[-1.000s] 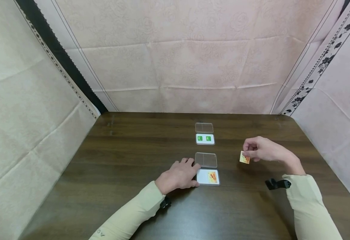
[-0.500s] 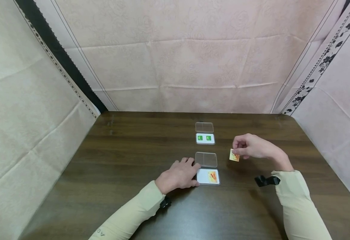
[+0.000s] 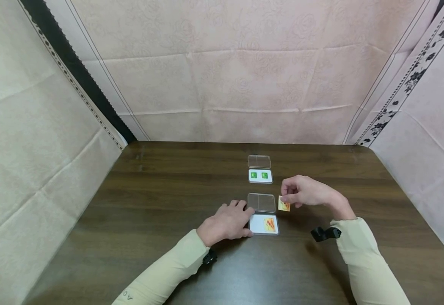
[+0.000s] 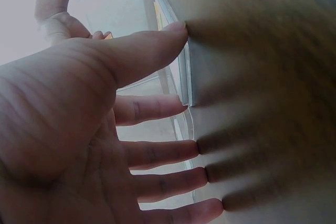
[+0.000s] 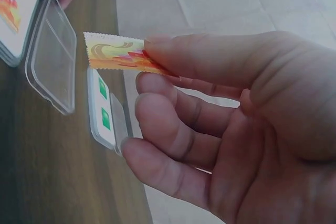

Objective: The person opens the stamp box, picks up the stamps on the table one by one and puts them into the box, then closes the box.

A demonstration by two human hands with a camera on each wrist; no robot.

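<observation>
My right hand [image 3: 313, 192] pinches a small orange and yellow postage stamp [image 3: 284, 204] between thumb and fingers, just right of the near case's clear lid [image 3: 261, 202]. The right wrist view shows the stamp's [image 5: 113, 55] perforated edges and red swirled print. A white card in the near clear plastic case [image 3: 257, 231] bears a similar orange stamp [image 3: 270, 224] on its right half. My left hand [image 3: 225, 223] lies at that case's left side, fingers spread and extended. In the left wrist view its thumb [image 4: 170, 31] and index fingertip are right at the case edge [image 4: 190, 82].
Farther back stands a second open clear case [image 3: 260, 181] with two green stamps [image 3: 264, 176] on its white card, its lid [image 3: 259, 162] laid back behind it. Both cases stand on a dark wooden table [image 3: 168, 178], with pale cloth walls [image 3: 222, 84] around.
My right hand has moved left with the stamp, from the right side of the table to beside the near case's lid. The left hand has stayed in place.
</observation>
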